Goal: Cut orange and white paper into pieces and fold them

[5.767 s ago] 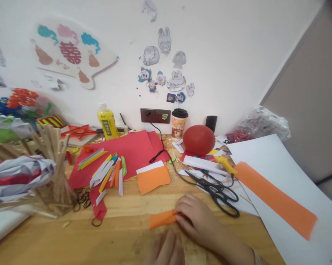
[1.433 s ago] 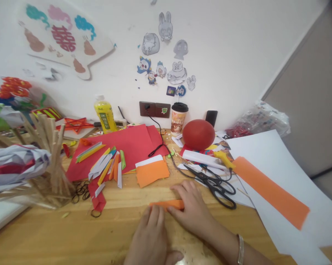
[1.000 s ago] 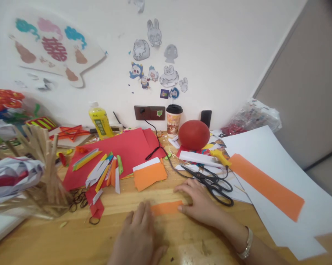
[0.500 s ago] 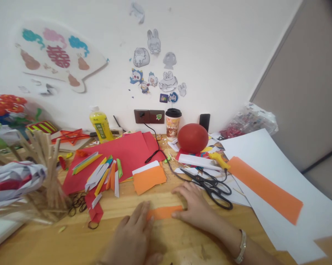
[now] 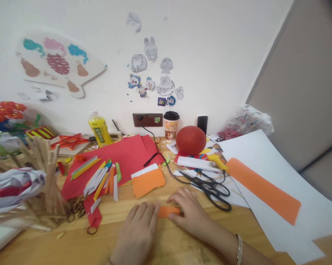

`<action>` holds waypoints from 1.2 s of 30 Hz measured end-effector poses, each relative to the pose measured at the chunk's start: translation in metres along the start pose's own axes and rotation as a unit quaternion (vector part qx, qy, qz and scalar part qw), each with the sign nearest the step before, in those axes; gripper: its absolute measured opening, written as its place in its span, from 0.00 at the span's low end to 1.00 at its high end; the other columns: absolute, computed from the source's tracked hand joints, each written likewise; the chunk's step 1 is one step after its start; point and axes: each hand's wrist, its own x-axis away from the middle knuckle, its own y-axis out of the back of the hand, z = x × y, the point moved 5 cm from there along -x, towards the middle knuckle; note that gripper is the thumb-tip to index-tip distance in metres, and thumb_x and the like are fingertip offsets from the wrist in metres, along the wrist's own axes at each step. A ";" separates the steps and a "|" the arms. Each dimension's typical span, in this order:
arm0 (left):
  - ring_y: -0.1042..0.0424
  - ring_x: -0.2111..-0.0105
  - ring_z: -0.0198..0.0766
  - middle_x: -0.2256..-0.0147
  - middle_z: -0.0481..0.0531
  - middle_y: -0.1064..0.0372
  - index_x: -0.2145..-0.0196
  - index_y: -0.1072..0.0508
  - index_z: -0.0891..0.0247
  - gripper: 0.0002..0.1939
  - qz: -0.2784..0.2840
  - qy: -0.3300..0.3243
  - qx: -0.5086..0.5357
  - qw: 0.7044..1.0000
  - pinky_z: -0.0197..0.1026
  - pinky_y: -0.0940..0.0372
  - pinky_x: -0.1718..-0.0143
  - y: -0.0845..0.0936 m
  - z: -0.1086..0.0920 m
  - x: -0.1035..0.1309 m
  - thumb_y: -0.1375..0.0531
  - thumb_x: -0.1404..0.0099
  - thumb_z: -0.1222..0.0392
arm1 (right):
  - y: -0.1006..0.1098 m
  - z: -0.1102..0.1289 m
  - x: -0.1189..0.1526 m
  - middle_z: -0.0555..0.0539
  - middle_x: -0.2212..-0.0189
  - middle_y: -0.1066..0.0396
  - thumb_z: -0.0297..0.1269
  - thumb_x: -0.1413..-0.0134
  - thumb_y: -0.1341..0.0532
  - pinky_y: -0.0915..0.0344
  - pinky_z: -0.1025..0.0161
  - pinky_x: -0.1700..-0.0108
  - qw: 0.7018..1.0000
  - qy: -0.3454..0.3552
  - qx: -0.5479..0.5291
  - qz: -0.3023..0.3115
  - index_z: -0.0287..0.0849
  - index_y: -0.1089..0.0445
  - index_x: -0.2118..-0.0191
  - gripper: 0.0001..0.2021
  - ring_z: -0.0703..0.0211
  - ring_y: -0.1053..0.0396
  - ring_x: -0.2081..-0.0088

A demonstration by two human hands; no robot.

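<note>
An orange paper strip (image 5: pixel 168 211) lies on the wooden table between my two hands. My left hand (image 5: pixel 139 230) rests over its left end, fingers close together and pressed down; its thumb is hidden. At the right end, the thumb and fingers of my right hand (image 5: pixel 192 213) are closed around the strip. How the paper is folded under the fingers cannot be made out. Just beyond the hands lie orange paper pieces (image 5: pixel 148 183) with a white sheet under them. Black-handled scissors (image 5: pixel 210 187) lie right of my right hand.
Folded paper pieces (image 5: pixel 102 180) lie on red paper (image 5: pixel 127 151) at left. Wooden sticks (image 5: pixel 48 173) stand at the far left. A yellow bottle (image 5: pixel 100 130), lidded cup (image 5: pixel 171 127) and red balloon (image 5: pixel 191 140) stand behind. A long orange strip (image 5: pixel 265 189) crosses white paper (image 5: pixel 254 154).
My hands have come closer together, so less of the orange strip shows between them. The left fingers are more bent over it. The view has shifted slightly.
</note>
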 end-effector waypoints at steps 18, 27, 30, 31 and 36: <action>0.38 0.70 0.40 0.70 0.49 0.33 0.70 0.32 0.61 0.07 0.100 -0.058 0.103 0.988 0.43 0.44 0.67 -0.017 0.002 -0.005 0.46 0.39 0.70 | 0.010 0.018 0.006 0.49 0.67 0.28 0.20 0.48 0.51 0.38 0.65 0.57 0.971 0.195 -0.093 0.100 0.44 0.27 0.64 0.18 0.62 0.33 0.63; 0.38 0.69 0.39 0.67 0.50 0.30 0.69 0.30 0.64 0.07 0.045 -0.104 0.128 0.985 0.42 0.44 0.65 -0.004 -0.011 -0.003 0.46 0.38 0.69 | -0.003 0.025 0.014 0.48 0.73 0.30 0.29 0.41 0.49 0.42 0.64 0.70 0.948 0.278 0.152 0.039 0.42 0.29 0.68 0.12 0.59 0.37 0.70; 0.40 0.72 0.37 0.72 0.49 0.32 0.71 0.31 0.63 0.10 0.018 -0.108 0.172 0.979 0.41 0.45 0.67 -0.002 -0.015 -0.001 0.50 0.36 0.69 | -0.006 0.019 0.013 0.49 0.75 0.32 0.33 0.40 0.48 0.47 0.64 0.73 0.949 0.259 0.180 0.006 0.43 0.30 0.72 0.12 0.60 0.39 0.72; 0.40 0.73 0.37 0.73 0.49 0.33 0.71 0.31 0.63 0.12 0.017 -0.108 0.183 0.977 0.41 0.45 0.68 -0.002 -0.014 -0.002 0.51 0.35 0.69 | -0.007 0.017 0.013 0.49 0.76 0.33 0.34 0.41 0.47 0.47 0.65 0.74 0.955 0.242 0.172 0.005 0.43 0.30 0.72 0.12 0.61 0.39 0.72; 0.38 0.70 0.37 0.71 0.50 0.31 0.67 0.30 0.62 0.15 0.039 -0.112 0.241 0.963 0.40 0.44 0.67 -0.002 -0.003 -0.006 0.56 0.31 0.66 | -0.001 0.014 0.011 0.50 0.71 0.30 0.32 0.41 0.46 0.42 0.66 0.69 0.964 0.226 0.128 0.061 0.45 0.28 0.66 0.09 0.61 0.35 0.68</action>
